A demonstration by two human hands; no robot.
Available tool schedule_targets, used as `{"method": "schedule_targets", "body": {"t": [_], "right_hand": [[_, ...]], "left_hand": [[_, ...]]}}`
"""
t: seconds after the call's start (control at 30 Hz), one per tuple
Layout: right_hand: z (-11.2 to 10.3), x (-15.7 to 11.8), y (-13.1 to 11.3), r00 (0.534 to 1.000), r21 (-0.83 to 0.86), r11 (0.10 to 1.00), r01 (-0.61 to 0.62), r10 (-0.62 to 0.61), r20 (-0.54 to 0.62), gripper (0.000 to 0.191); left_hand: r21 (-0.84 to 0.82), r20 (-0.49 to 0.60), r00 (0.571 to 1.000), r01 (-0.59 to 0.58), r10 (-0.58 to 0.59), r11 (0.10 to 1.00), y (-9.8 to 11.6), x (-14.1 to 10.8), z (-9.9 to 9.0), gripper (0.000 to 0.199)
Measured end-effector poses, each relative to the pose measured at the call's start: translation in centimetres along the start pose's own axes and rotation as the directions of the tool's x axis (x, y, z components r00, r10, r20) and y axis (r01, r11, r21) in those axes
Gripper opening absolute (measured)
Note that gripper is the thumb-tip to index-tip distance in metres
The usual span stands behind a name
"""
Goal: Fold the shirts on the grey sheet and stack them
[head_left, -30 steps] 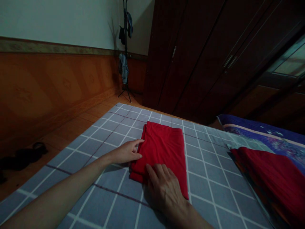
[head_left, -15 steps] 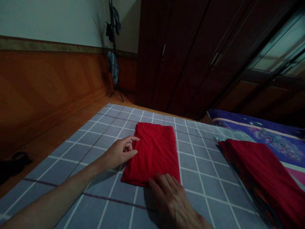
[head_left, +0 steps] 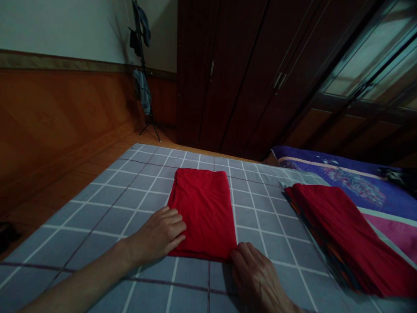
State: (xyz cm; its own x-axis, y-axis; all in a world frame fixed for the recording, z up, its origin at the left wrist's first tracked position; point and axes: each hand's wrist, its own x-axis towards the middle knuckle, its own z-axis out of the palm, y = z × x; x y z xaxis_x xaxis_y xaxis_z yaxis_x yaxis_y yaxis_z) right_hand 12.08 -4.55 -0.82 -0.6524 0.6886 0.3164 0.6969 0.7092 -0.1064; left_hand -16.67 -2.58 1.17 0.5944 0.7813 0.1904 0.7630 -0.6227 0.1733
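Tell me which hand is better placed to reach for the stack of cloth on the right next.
Probably the right hand: it is at the near right corner of the folded red cloth, on the side toward the stack. The left hand lies over the cloth's left edge, farther away.

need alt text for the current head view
A person's left hand lies over the left edge of a folded, rectangular red cloth while the right hand touches its near right corner. The cloth lies on grey fabric with white grid lines; a pile of folded cloth, red on top, is to the right, and a dark brown wardrobe stands behind.
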Motion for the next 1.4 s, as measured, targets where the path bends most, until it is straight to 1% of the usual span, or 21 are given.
{"method": "schedule_targets", "body": {"t": [0.1,0.17,0.2,0.27,0.33,0.4,0.43,0.5,0.53,0.57,0.63,0.73,0.77,0.83,0.93,1.03,1.13,1.2,1.23,1.37,1.4], "right_hand": [[-2.2,1.3,-0.4,0.999,0.171,0.984,-0.043,0.039,0.031,0.017],[-3.7,2.8,-0.5,0.991,0.430,0.895,-0.122,0.084,0.106,0.014],[-4.0,3.7,-0.2,0.980,0.580,0.795,-0.180,0.095,0.174,0.014],[-3.7,5.5,0.9,0.936,0.805,0.490,-0.335,0.075,0.344,0.015],[-2.5,7.3,3.1,0.875,0.857,0.180,-0.482,0.065,0.479,0.023],[-1.2,9.1,5.7,0.840,0.857,-0.012,-0.514,0.192,0.507,0.036],[-0.8,9.9,6.9,0.834,0.877,-0.056,-0.477,0.287,0.471,0.039],[-0.5,11.3,8.5,0.834,0.929,-0.091,-0.360,0.415,0.364,0.039],[-0.5,11.8,8.9,0.846,0.945,-0.103,-0.311,0.424,0.324,0.038],[-0.6,12.2,8.9,0.865,0.949,-0.128,-0.289,0.391,0.316,0.038],[-0.4,12.6,8.5,0.892,0.914,-0.196,-0.355,0.222,0.394,0.039],[0.9,13.0,8.3,0.848,0.815,-0.272,-0.512,-0.006,0.531,0.041],[1.4,13.3,8.7,0.847,0.805,-0.308,-0.507,-0.002,0.532,0.041],[2.5,14.2,10.2,0.868,0.830,-0.381,-0.407,0.122,0.481,0.037],[3.2,15.9,12.9,0.865,0.879,-0.406,-0.252,0.313,0.392,0.025],[2.7,16.6,13.8,0.878,0.891,-0.402,-0.210,0.324,0.353,0.026],[2.3,16.1,12.9,0.928,0.873,-0.385,-0.301,0.094,0.362,0.041],[2.5,15.9,12.2,0.913,0.849,-0.341,-0.403,-0.081,0.401,0.047],[2.6,16.1,12.1,0.909,0.851,-0.325,-0.412,-0.082,0.409,0.046],[2.7,17.7,12.2,0.920,0.927,-0.304,-0.221,0.250,0.301,0.036],[2.5,18.0,12.1,0.929,0.928,-0.307,-0.213,0.229,0.289,0.037]], "left_hand": [[-0.016,-0.044,0.997,-0.061,0.060,0.998,1.5,0.2,-0.1,0.014],[-0.051,-0.066,0.985,-0.163,0.160,0.985,2.5,0.5,0.3,0.025],[-0.065,-0.046,0.976,-0.217,0.214,0.974,3.0,0.6,0.6,0.035],[-0.094,0.052,0.958,-0.278,0.284,0.956,3.5,0.6,1.2,0.055],[-0.135,0.163,0.945,-0.262,0.282,0.956,3.6,0.4,1.5,0.062],[-0.180,0.229,0.940,-0.215,0.254,0.960,3.6,0.1,1.3,0.062],[-0.205,0.242,0.939,-0.197,0.245,0.959,3.6,0.1,1.1,0.062],[-0.260,0.247,0.935,-0.189,0.254,0.947,3.8,0.2,0.5,0.061],[-0.288,0.249,0.932,-0.190,0.265,0.939,4.0,0.4,0.2,0.061],[-0.316,0.252,0.927,-0.191,0.276,0.929,4.3,0.8,-0.1,0.061],[-0.369,0.247,0.922,-0.195,0.299,0.909,5.0,1.8,-0.3,0.064],[-0.438,0.214,0.916,-0.220,0.339,0.871,5.9,3.5,0.5,0.074],[-0.453,0.214,0.912,-0.224,0.349,0.863,6.1,3.9,1.0,0.076],[-0.471,0.232,0.903,-0.221,0.362,0.854,6.3,4.3,2.0,0.078],[-0.454,0.221,0.903,-0.240,0.369,0.858,6.2,4.1,2.9,0.077],[-0.386,0.167,0.905,-0.306,0.392,0.870,6.1,3.8,2.9,0.073],[-0.308,0.131,0.903,-0.354,0.408,0.883,5.9,3.6,2.9,0.071],[-0.254,0.110,0.907,-0.369,0.406,0.894,5.9,3.6,3.2,0.065],[-0.225,0.097,0.910,-0.375,0.404,0.899,5.9,3.6,3.4,0.062],[-0.107,0.061,0.910,-0.402,0.409,0.909,5.9,3.8,4.6,0.054],[-0.078,0.052,0.906,-0.416,0.420,0.906,5.9,3.9,4.8,0.052]]}}
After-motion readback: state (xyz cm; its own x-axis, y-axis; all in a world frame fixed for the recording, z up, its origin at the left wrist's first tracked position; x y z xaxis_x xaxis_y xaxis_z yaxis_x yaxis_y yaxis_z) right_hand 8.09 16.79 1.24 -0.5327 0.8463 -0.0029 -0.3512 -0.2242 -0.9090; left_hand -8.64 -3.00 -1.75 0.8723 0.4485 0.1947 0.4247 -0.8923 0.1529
